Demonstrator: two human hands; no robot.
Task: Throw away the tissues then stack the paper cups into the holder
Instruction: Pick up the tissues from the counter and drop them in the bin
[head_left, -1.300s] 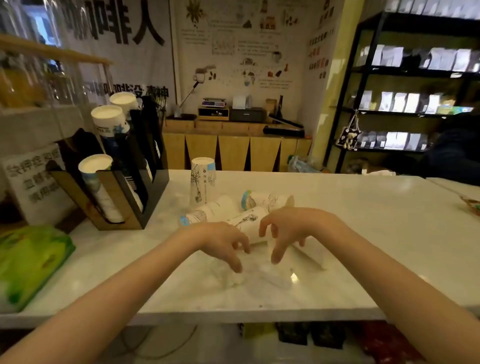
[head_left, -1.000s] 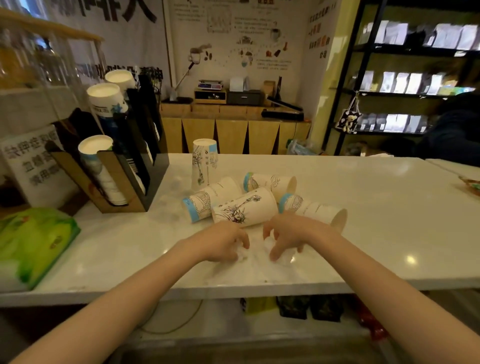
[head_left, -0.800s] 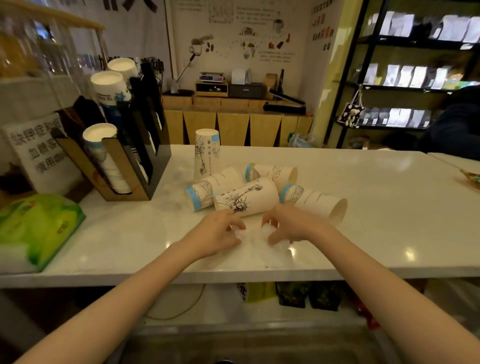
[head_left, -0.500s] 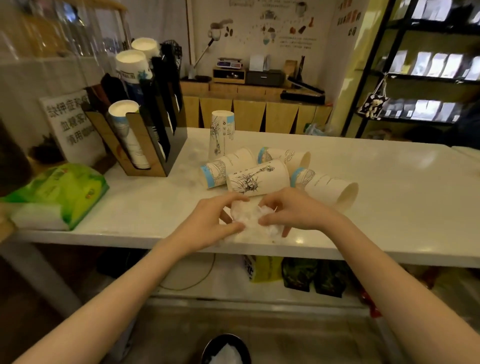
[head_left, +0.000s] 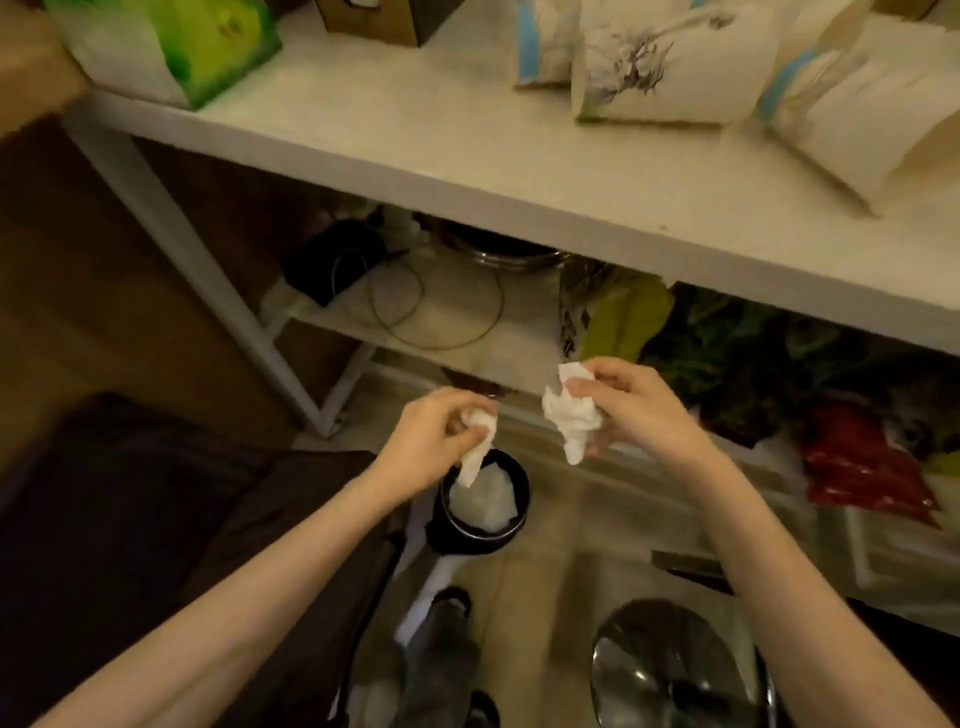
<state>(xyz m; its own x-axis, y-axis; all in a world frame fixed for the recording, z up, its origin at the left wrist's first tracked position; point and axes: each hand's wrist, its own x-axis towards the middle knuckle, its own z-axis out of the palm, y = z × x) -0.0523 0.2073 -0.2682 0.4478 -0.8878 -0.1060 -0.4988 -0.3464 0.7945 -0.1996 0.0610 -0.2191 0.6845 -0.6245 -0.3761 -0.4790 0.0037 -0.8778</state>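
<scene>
Left hand (head_left: 434, 441) grip clenched on a crumpled tissue (head_left: 477, 452) at frame centre above the black bin (head_left: 483, 512), right hand (head_left: 631, 410) grasping another tissue (head_left: 569, 415), paper cups (head_left: 670, 67) lying on the desk (head_left: 415, 130) upper right

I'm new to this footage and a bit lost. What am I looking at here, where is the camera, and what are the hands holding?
No machine here: a person wears a camera on the head, looking down at their own bare hands. The left hand pinches a crumpled tissue right above a small black bin on the floor that already holds white paper. The right hand grips a second tissue wad. Above, on the white counter, paper cups lie on their sides beside a green tissue pack.
</scene>
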